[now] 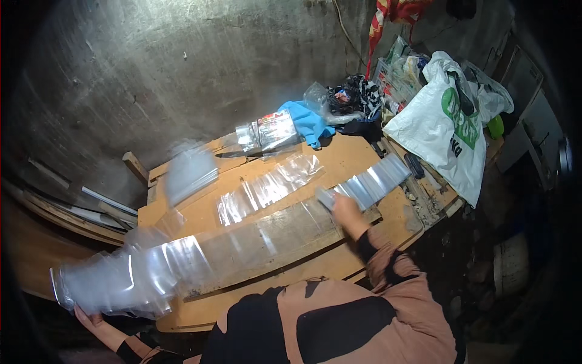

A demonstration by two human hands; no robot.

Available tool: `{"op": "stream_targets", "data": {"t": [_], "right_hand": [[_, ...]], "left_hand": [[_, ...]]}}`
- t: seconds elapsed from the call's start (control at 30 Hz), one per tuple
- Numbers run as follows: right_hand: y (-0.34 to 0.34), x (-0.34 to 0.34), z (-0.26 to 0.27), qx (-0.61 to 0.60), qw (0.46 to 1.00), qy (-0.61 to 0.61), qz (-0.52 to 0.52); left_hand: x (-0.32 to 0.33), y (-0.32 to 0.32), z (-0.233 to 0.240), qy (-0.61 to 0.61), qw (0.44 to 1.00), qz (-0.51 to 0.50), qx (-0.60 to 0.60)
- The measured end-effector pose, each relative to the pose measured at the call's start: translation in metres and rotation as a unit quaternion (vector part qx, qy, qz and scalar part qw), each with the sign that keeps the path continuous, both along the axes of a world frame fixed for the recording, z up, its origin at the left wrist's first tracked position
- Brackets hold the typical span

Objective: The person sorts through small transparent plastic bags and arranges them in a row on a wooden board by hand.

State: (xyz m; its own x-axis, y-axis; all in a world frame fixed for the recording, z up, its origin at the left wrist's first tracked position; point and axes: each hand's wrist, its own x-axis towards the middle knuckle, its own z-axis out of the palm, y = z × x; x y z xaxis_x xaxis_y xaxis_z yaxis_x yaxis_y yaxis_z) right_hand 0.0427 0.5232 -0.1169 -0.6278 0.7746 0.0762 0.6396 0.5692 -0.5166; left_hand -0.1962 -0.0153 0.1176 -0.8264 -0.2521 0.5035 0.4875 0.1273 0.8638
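Observation:
A long strip of clear plastic film [268, 239] lies along a wooden board [300, 248] on the table. At its left end the film gathers into a loose, thick bundle [113, 282] that reaches past the table edge. My left hand [91, 318] holds this bundle from below, its fingers partly hidden by the plastic. My right hand [349, 211] grips a piece of clear film near the strip's right end. Just beyond it, overlapping clear plastic pieces [375, 180] lie in a row. Another crinkled clear plastic length [268, 189] lies behind the board.
A stack of clear plastic sheets [191, 175] sits at the back left. A knife [232, 155], printed plastic packaging [277, 128] and a blue cloth [309, 123] lie near the wall. A white sack [445, 118] and a dark object [413, 165] are at the right.

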Motion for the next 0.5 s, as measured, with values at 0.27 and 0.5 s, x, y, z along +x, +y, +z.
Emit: {"op": "stream_targets", "data": {"t": [0.27, 0.5], "right_hand": [[0.155, 0.091, 0.155, 0.282, 0.92, 0.058, -0.267], [0.027, 0.024, 0.003, 0.178, 0.977, -0.105, -0.059]], "left_hand": [[0.044, 0.027, -0.001, 0.104, 0.962, 0.192, -0.165], [-0.005, 0.01, -0.019, -0.293, 0.933, -0.084, 0.191]]}}
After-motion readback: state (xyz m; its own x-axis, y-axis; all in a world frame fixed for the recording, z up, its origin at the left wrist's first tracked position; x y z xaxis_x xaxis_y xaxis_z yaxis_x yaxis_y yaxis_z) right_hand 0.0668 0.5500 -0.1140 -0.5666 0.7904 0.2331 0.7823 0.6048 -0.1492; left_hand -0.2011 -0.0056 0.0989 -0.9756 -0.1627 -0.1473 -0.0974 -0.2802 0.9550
